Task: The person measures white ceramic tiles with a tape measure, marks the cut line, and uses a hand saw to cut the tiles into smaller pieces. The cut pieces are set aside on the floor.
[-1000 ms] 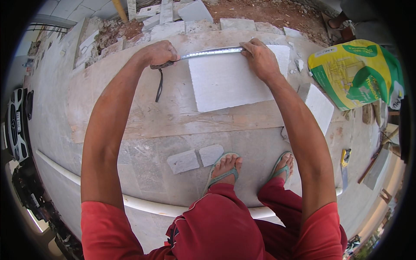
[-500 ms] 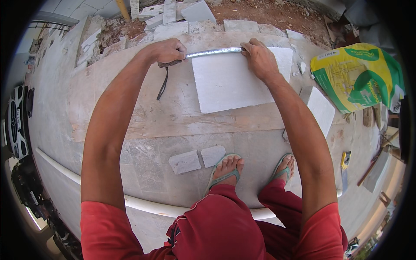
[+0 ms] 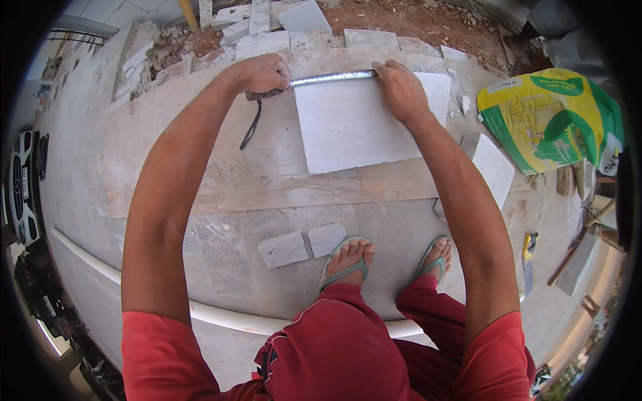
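Note:
A tape measure's blade (image 3: 334, 77) is stretched between my two hands along the far edge of a white rectangular block (image 3: 368, 127). My left hand (image 3: 264, 73) is closed around the tape measure's case, just off the block's far left corner. A dark wrist strap (image 3: 251, 127) dangles from the case. Over the far edge of the block, my right hand (image 3: 402, 90) pinches the other end of the blade between thumb and fingers. The block lies flat on a worn wooden board.
Two small block offcuts (image 3: 283, 250) lie near my feet. A yellow-green bag (image 3: 552, 120) stands at the right, beside another white block (image 3: 488, 164). A handsaw (image 3: 529, 257) rests on the floor. A white pipe (image 3: 234, 321) runs behind my feet. A person's legs (image 3: 535, 33) show at far right.
My left hand, with the tape case, has shifted slightly toward the right and away from me. The blade has turned a little; my right hand has hardly moved.

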`<state>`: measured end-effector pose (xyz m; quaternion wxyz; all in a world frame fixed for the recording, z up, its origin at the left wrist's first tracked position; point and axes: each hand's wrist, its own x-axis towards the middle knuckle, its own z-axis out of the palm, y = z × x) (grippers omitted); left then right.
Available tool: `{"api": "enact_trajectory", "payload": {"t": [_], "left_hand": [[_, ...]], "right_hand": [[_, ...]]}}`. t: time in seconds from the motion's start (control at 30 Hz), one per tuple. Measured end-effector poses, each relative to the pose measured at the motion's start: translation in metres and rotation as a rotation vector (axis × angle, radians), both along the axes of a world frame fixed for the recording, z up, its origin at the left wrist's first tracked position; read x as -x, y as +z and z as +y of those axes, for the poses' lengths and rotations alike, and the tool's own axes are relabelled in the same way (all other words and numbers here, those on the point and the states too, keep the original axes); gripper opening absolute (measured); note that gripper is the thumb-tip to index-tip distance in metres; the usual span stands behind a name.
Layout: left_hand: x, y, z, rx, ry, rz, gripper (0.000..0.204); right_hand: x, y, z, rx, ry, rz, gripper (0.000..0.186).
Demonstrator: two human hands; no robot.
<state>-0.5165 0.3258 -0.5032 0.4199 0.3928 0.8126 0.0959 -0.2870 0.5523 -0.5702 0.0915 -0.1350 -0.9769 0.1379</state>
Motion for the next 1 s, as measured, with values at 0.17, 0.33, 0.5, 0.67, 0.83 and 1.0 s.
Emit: {"api": "enact_trajectory", "payload": {"t": [0.17,0.33,0.5,0.67,0.83,1.0], "left_hand": [[-0.001,0.0,0.004,-0.001,-0.004,0.0,0.018],[-0.002,-0.001,0.004,0.002,0.018,0.015,0.016],[-0.003,-0.001,0.005,-0.003,0.021,0.016,0.016],[-0.004,0.002,0.007,0.012,0.02,0.03,0.017],[-0.003,-0.004,0.008,-0.029,0.017,0.055,0.017],[0.003,-0.006,0.002,-0.045,-0.022,0.076,0.018]], "right_hand": [[-0.001,-0.004,-0.006,-0.167,0.013,0.004,0.033],[0.0,-0.003,-0.01,-0.162,-0.015,0.0,0.032],[-0.002,-0.001,-0.009,-0.165,-0.011,0.026,0.025],[0.001,0.003,-0.008,-0.166,-0.001,-0.008,0.019],[0.001,0.001,-0.011,-0.193,-0.02,-0.002,0.017],[0.006,0.004,-0.014,-0.143,0.015,0.055,0.017]]}}
